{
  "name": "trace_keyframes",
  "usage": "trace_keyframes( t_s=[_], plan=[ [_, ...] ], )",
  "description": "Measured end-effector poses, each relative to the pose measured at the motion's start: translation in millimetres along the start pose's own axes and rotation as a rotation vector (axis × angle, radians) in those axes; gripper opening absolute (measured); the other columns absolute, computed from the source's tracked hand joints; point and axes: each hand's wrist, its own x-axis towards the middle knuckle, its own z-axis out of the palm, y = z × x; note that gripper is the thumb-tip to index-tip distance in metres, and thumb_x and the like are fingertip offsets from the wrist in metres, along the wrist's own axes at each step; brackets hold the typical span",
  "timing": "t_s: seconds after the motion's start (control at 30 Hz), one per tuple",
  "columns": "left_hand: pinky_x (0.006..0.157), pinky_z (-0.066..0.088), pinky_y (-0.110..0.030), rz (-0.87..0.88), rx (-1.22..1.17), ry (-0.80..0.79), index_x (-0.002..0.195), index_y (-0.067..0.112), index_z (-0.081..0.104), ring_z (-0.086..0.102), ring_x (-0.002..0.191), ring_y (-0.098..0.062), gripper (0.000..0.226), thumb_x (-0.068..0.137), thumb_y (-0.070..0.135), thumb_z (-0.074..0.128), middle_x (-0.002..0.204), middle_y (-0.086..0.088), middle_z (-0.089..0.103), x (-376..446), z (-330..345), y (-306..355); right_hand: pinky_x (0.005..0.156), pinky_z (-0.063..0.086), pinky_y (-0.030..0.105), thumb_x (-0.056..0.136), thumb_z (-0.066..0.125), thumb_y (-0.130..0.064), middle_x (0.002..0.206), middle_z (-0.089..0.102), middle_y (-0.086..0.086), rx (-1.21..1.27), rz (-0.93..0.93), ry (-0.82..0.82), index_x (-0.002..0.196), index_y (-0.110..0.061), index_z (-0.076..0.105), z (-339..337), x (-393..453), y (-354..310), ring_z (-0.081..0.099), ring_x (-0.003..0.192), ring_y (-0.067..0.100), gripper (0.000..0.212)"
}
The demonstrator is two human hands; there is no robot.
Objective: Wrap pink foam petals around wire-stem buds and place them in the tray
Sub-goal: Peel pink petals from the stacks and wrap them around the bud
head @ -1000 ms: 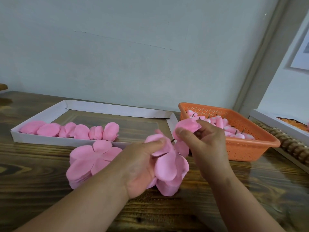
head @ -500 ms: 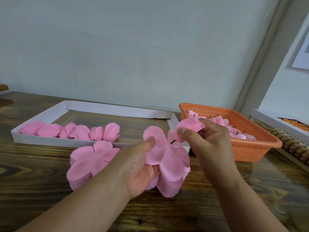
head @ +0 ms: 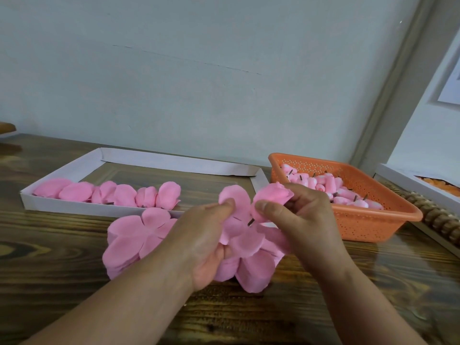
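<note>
My left hand (head: 201, 242) grips a pink foam petal sheet (head: 249, 245), thumb pressed on its upper petal. My right hand (head: 296, 217) pinches a petal-wrapped bud (head: 272, 197) whose dark wire stem (head: 251, 222) points down at the sheet's middle. A stack of flat petal sheets (head: 134, 237) lies on the table left of my hands. The white cardboard tray (head: 64, 168) behind holds a row of several wrapped flowers (head: 119, 195). An orange basket (head: 368, 220) at the right holds several bare buds (head: 336, 188) with wire stems.
The dark wooden table (head: 49, 265) runs up to a pale wall. A string of wooden beads (head: 440, 217) lies right of the basket. Behind it stands a white box (head: 403, 180) with orange material inside.
The petal sheet has opened out flat in my left hand. My right hand has brought the bud's stem tip down to the sheet's centre.
</note>
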Motion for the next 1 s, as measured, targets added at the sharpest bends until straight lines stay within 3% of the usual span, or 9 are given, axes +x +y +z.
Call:
trace_keyframes(
  t_s=[0.07,0.1,0.17,0.27,0.4,0.53,0.67,0.87,1.0],
  plan=[
    [0.067,0.061,-0.04,0.011,0.014,0.007,0.112,0.001,0.06,0.073,0.079,-0.025,0.025,0.097,0.02,0.053,0.095,-0.016,0.074,1.0,-1.4,0.4,0.055,0.054,0.051,0.07,0.066,-0.018,0.068,0.061,0.027,0.023,0.025,-0.025,0.071,-0.002,0.063,1.2,0.2,0.9,0.057,0.06,0.041,0.017],
    [0.068,0.061,-0.041,0.022,0.032,0.014,0.113,0.001,0.06,0.073,0.079,-0.025,0.026,0.097,0.02,0.053,0.098,-0.017,0.073,1.5,-1.9,0.6,0.051,0.054,0.041,0.07,0.066,-0.017,0.063,0.059,0.024,0.015,0.011,-0.037,0.07,0.001,0.061,1.4,0.2,1.6,0.054,0.054,0.032,0.019],
    [0.067,0.06,-0.036,0.042,0.086,0.012,0.11,0.005,0.062,0.073,0.076,-0.022,0.025,0.097,0.023,0.052,0.094,-0.014,0.074,2.2,-3.4,0.9,0.045,0.04,0.025,0.072,0.069,-0.014,0.057,0.052,0.022,-0.032,-0.033,-0.066,0.069,0.007,0.058,1.1,-0.4,2.1,0.045,0.05,0.016,0.024],
    [0.062,0.057,-0.032,0.055,0.169,-0.006,0.098,0.01,0.066,0.073,0.07,-0.019,0.024,0.098,0.026,0.049,0.082,-0.01,0.075,1.9,-4.6,0.6,0.047,0.037,0.024,0.078,0.072,-0.003,0.058,0.054,0.02,-0.062,-0.023,-0.144,0.071,0.003,0.063,0.3,-1.5,0.8,0.046,0.051,0.013,0.013],
    [0.062,0.059,-0.033,0.073,0.268,-0.016,0.1,0.01,0.067,0.073,0.074,-0.02,0.026,0.099,0.027,0.048,0.088,-0.011,0.075,1.5,-6.6,2.3,0.046,0.031,0.013,0.079,0.07,-0.004,0.05,0.048,-0.006,-0.136,-0.042,-0.21,0.067,-0.007,0.064,2.8,-1.9,1.8,0.039,0.046,0.0,0.014],
    [0.062,0.057,-0.033,0.08,0.329,-0.006,0.098,0.006,0.069,0.071,0.084,-0.028,0.031,0.099,0.029,0.048,0.094,-0.016,0.073,2.8,-6.9,2.9,0.047,0.031,0.015,0.081,0.07,-0.009,0.054,0.05,-0.006,-0.198,-0.064,-0.327,0.072,-0.008,0.065,4.3,-3.8,0.8,0.04,0.047,0.001,0.011],
    [0.069,0.059,-0.037,0.092,0.356,0.043,0.092,0.006,0.07,0.069,0.092,-0.032,0.031,0.099,0.028,0.048,0.095,-0.016,0.073,3.5,-7.1,2.6,0.047,0.032,0.028,0.081,0.071,-0.017,0.058,0.053,0.007,-0.272,-0.108,-0.359,0.073,-0.009,0.065,5.2,-5.8,0.3,0.04,0.05,0.008,0.012],
    [0.058,0.057,-0.037,0.05,0.243,0.158,0.092,0.007,0.063,0.071,0.081,-0.033,0.011,0.094,0.014,0.055,0.099,-0.019,0.069,5.6,-6.5,6.3,0.045,0.028,0.02,0.076,0.065,-0.023,0.054,0.042,-0.005,-0.356,-0.2,-0.229,0.06,-0.015,0.051,10.3,-7.0,2.3,0.038,0.047,0.007,0.023],
    [0.061,0.059,-0.035,0.077,0.342,0.119,0.088,0.003,0.069,0.071,0.078,-0.027,0.016,0.092,0.015,0.06,0.088,-0.018,0.073,6.3,-7.8,3.3,0.046,0.032,0.02,0.08,0.067,-0.022,0.057,0.049,-0.008,-0.348,-0.19,-0.313,0.065,-0.022,0.057,8.1,-6.0,0.6,0.042,0.049,0.007,0.018]
  ],
)
